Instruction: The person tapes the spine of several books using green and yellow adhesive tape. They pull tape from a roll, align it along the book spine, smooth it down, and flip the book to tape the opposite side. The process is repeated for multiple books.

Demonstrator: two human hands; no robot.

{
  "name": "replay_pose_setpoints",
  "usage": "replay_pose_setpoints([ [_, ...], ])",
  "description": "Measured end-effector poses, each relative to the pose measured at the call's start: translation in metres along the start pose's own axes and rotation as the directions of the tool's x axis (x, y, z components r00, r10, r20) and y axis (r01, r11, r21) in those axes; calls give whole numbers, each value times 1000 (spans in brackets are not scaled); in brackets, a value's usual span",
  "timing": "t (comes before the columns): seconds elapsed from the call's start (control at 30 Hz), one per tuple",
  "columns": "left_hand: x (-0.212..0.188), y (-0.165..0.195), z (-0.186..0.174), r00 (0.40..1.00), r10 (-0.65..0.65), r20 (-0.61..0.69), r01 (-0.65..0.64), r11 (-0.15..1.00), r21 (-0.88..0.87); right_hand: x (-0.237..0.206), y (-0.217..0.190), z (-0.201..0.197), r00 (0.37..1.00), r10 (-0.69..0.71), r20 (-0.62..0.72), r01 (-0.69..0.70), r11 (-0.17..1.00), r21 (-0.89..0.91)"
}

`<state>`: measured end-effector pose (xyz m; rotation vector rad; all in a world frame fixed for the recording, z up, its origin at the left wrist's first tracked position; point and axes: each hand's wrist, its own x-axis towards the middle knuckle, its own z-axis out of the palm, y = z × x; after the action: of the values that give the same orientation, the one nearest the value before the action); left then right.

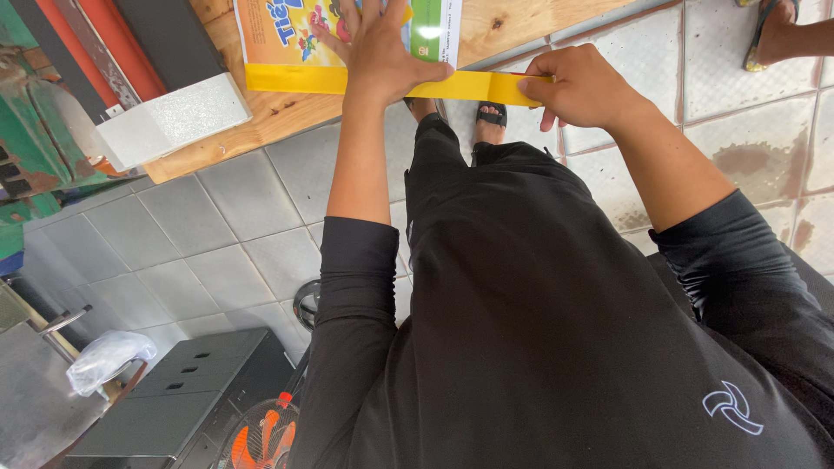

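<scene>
A wooden bench (pixel 287 108) runs across the top of the frame, from the upper left toward the upper right, above a floor of grey and pale tiles (pixel 217 252). At the left edge sits a green machine (pixel 35 130), with a white block (pixel 169 122) lying on the bench beside it. In the lower left corner stand a dark case (pixel 174 399), an orange fan (pixel 261 439) and a clear plastic bag (pixel 104 358). A printed cardboard sheet (pixel 278 35), orange and green with a white panel, lies flat on the bench at top centre. Its yellow flap (pixel 434 85) reaches rightward past the bench edge. The left hand (pixel 382 52) presses flat on the sheet, fingers spread, grip wide and holding nothing. The right hand (pixel 582 87) pinches the flap's right end, grip closed on it. Another person's sandalled foot (pixel 773 35) shows at the top right.
</scene>
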<state>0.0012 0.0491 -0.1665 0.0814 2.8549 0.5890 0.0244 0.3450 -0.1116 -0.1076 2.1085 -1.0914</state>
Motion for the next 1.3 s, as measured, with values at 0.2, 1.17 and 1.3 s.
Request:
replay_pose_setpoints([
  [0.2,5,0,-2,1000,13,-8,-13,1000,5,0,3,4,1000,-3,-14,4,1000,12],
  [1.17,22,8,-19,999,-10,46,9,1000,26,-47,-10,75,960,-207,-186,122,913,-389],
  [1.3,15,10,-27,975,-100,201,91,994,55,-80,62,44,936,-229,-267,147,945,-293],
])
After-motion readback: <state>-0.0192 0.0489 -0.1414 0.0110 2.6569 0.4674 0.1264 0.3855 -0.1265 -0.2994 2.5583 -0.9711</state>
